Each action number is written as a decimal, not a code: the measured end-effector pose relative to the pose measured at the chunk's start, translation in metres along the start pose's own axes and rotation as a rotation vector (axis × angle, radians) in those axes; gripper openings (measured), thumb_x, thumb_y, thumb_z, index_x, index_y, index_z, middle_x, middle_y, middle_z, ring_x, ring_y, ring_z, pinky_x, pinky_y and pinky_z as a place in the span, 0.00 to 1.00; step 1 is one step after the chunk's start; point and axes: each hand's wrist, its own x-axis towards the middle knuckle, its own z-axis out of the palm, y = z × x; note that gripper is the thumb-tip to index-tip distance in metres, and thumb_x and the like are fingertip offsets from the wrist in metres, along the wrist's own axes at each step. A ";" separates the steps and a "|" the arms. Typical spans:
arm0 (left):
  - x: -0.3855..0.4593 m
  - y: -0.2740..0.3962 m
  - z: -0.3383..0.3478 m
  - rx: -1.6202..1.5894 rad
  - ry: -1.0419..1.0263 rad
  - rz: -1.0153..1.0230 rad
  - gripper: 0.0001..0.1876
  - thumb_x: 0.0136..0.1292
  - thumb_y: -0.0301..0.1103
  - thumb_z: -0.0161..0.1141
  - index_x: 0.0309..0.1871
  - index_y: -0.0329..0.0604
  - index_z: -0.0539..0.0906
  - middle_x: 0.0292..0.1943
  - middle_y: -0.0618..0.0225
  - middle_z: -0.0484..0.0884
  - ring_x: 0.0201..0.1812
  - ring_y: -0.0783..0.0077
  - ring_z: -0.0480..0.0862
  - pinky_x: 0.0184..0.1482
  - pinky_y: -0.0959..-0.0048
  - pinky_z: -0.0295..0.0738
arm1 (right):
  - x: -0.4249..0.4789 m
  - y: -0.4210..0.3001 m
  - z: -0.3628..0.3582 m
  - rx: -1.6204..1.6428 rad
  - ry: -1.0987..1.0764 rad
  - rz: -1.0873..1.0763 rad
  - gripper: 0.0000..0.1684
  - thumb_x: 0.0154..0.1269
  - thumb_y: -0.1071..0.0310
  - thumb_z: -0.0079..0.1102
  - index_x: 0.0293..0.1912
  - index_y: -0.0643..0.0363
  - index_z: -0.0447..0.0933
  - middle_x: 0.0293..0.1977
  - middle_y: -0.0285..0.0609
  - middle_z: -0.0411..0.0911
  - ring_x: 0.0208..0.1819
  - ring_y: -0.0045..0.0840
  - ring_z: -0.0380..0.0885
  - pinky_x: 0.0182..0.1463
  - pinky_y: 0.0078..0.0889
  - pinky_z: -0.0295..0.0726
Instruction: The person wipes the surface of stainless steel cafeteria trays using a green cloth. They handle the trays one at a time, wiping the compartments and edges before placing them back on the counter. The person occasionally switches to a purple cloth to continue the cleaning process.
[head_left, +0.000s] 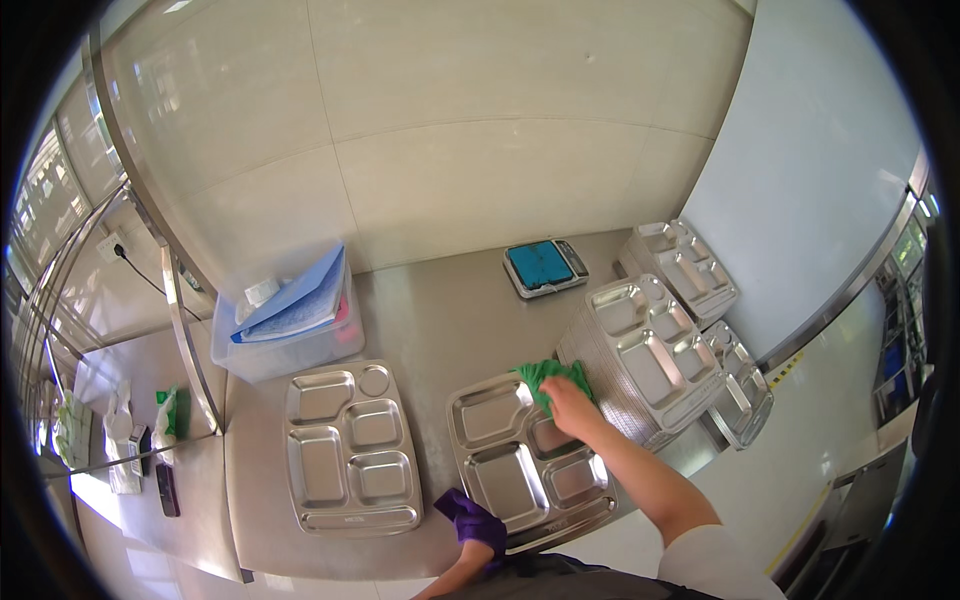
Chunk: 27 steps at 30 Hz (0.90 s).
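Observation:
My right hand (562, 401) presses a crumpled green cloth (541, 375) onto the upper right corner of a stainless steel compartment tray (504, 484). The cloth covers the compartment there. At the tray's lower left edge is my left hand (480, 529), mostly covered by a purple cloth (456, 506) that it holds against the rim. Its fingers are hidden under that cloth. Another compartment tray (319, 465) lies flat to the left, apart from both hands. Just right of the green cloth rises a tall stack of trays (607, 375).
Two more tray stacks (694, 274) (739, 390) stand at the right, by a pale panel (810, 180). A kitchen scale (544, 266) sits near the wall. A plastic bin (300, 364) holds a blue folder (296, 289). A dark phone-like object (167, 491) lies on the left counter.

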 end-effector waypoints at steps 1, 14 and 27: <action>-0.010 -0.001 -0.016 0.021 -0.024 0.001 0.18 0.60 0.37 0.55 0.46 0.37 0.87 0.57 0.19 0.69 0.61 0.08 0.57 0.43 0.27 0.67 | -0.012 -0.006 -0.007 0.020 -0.131 -0.049 0.19 0.58 0.78 0.53 0.50 0.60 0.70 0.53 0.52 0.72 0.55 0.48 0.72 0.60 0.45 0.73; 0.001 0.006 0.026 0.009 0.082 0.003 0.18 0.60 0.37 0.55 0.46 0.34 0.87 0.57 0.21 0.70 0.59 0.09 0.60 0.42 0.24 0.65 | -0.057 -0.121 0.039 0.321 0.058 -0.087 0.20 0.53 0.75 0.58 0.49 0.57 0.74 0.48 0.51 0.72 0.49 0.51 0.74 0.52 0.45 0.75; 0.010 0.008 0.050 -0.083 0.100 0.012 0.19 0.60 0.38 0.55 0.47 0.34 0.86 0.55 0.25 0.73 0.57 0.13 0.66 0.40 0.25 0.67 | -0.156 -0.093 -0.011 -0.287 -0.146 0.345 0.14 0.55 0.80 0.55 0.43 0.62 0.73 0.44 0.56 0.70 0.45 0.51 0.71 0.50 0.50 0.72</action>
